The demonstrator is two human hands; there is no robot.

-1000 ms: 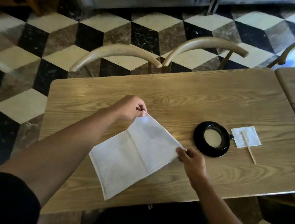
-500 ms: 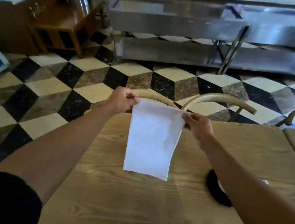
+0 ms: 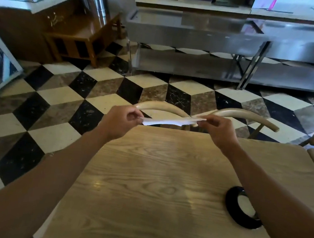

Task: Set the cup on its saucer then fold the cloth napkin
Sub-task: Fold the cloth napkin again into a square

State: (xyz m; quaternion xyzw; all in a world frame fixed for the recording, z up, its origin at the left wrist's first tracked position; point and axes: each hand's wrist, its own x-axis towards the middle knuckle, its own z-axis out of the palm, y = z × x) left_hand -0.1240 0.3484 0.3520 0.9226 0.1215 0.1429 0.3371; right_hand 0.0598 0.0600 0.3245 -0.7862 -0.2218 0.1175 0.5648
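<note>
1. Two forearms run up from the near edge over the wooden table (image 3: 165, 178).
2. Near right on the table: black saucer (image 3: 233, 211) with the cup (image 3: 245, 205) on it, both partly hidden by the right arm.
3. Further out, above the table's far edge: left hand (image 3: 120, 122) and right hand (image 3: 219, 131), fingers curled, each pinching one end of the white napkin (image 3: 169, 121).
4. Napkin spans between the two grips, seen nearly edge-on, clear of the table.
5. Beyond: two curved chair backs (image 3: 250, 115), checkered floor (image 3: 57, 95), steel counters (image 3: 201, 35).

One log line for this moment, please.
step: fold napkin | left hand: pinches napkin | right hand: pinches napkin | napkin: held above table
</note>
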